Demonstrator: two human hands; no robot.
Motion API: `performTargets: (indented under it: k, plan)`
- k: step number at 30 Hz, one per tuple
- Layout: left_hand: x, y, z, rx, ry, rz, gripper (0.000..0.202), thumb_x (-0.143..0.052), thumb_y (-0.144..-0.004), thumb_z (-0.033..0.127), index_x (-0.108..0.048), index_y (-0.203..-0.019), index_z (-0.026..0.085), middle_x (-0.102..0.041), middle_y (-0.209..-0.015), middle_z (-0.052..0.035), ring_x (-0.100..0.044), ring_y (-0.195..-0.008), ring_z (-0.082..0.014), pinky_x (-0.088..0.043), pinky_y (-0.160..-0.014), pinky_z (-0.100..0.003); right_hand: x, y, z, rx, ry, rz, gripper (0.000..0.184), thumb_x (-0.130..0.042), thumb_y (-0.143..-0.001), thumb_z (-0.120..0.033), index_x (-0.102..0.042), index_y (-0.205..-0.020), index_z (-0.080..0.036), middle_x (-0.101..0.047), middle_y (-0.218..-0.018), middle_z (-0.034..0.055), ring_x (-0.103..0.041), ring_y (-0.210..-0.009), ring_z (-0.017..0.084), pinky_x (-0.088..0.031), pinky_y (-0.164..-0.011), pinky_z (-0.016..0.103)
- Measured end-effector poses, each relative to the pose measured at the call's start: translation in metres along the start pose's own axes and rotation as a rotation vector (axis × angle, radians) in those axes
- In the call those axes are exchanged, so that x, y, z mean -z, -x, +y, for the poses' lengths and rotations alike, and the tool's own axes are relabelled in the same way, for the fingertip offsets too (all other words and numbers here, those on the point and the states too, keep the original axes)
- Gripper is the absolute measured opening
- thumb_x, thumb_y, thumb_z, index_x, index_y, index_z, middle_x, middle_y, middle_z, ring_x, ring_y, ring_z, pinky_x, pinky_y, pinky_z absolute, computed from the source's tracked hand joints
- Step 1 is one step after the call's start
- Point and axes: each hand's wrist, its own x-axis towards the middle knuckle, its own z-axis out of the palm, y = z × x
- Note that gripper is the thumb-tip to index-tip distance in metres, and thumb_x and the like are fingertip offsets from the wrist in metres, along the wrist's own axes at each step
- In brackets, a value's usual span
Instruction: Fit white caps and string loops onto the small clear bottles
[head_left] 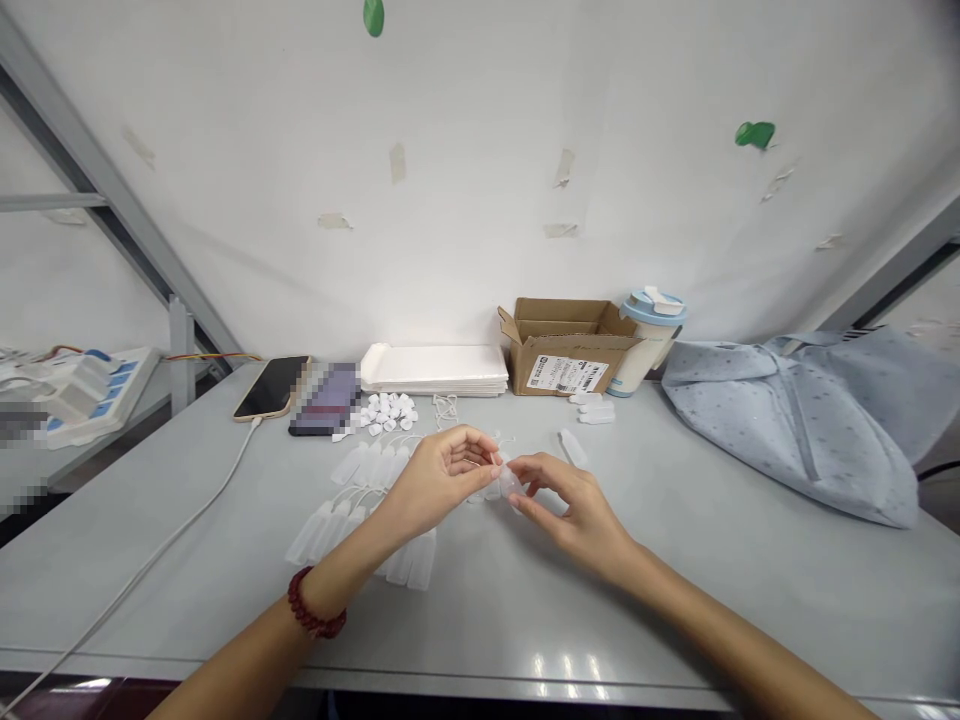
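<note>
Over the middle of the table, my two hands meet on one small translucent plastic bottle (509,484). My left hand (431,485) is closed, its thumb and fingertips pinching the bottle's left end. Whether a cap or cord is also between those fingers I cannot tell. My right hand (581,510) grips the other end between thumb and fingers. Rows of similar bottles with white cords (322,530) lie beside and partly beneath my left forearm. Behind them is a heap of small white caps (388,411). One loose bottle (573,447) lies just beyond my right hand.
Along the back stand white padded envelopes (439,368), an open cardboard box (566,365) and a lidded cup (646,340). Several bottles (596,411) lie before the box. A phone (274,386) with a white cable (176,530) is left; light blue cloth (787,430) lies right.
</note>
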Motion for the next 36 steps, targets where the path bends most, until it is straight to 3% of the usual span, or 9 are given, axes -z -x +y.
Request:
performTargets:
  k: [8, 24, 31, 36]
  plan:
    - [-0.0017, 0.0005, -0.0023, 0.028, 0.010, -0.026, 0.020, -0.068, -0.070, 0.027, -0.059, -0.083, 0.016, -0.064, -0.083, -0.0034, -0.062, -0.077, -0.0151, -0.052, -0.070, -0.027, -0.0021, 0.0007, -0.0010, 0.008, 0.005, 0.024, 0.016, -0.056, -0.083, -0.024, -0.058, -0.099, -0.021, -0.065, -0.087, 0.0048, -0.059, -0.071, 0.015, -0.053, -0.065, 0.030]
    - [-0.0002, 0.0022, -0.0046, -0.033, 0.055, -0.134, 0.024, -0.063, -0.074, 0.017, -0.058, -0.097, 0.019, -0.065, -0.095, -0.0039, -0.062, -0.090, -0.0161, -0.049, -0.084, -0.031, -0.0074, 0.0042, -0.0008, -0.180, -0.254, 0.033, 0.029, -0.064, -0.078, -0.028, -0.055, -0.105, -0.021, -0.062, -0.088, 0.0040, -0.060, -0.068, 0.013, -0.054, -0.065, 0.030]
    - [-0.0008, 0.0015, -0.0054, -0.031, -0.034, -0.062, 0.024, -0.064, -0.072, 0.017, -0.057, -0.095, 0.018, -0.064, -0.092, -0.0037, -0.062, -0.088, -0.0157, -0.051, -0.082, -0.030, -0.0095, 0.0040, -0.0025, -0.284, -0.326, 0.051, 0.024, -0.064, -0.077, -0.032, -0.057, -0.096, -0.018, -0.062, -0.084, 0.0041, -0.061, -0.069, 0.015, -0.053, -0.063, 0.029]
    - [-0.0035, 0.0035, -0.0043, -0.214, -0.335, 0.072, 0.018, -0.064, -0.074, 0.019, -0.059, -0.092, 0.018, -0.061, -0.095, -0.0036, -0.059, -0.081, -0.0146, -0.052, -0.073, -0.029, -0.0080, 0.0026, -0.0036, -0.380, -0.360, 0.065, 0.025, -0.065, -0.075, -0.037, -0.058, -0.088, -0.017, -0.064, -0.079, 0.0042, -0.062, -0.068, 0.016, -0.051, -0.062, 0.029]
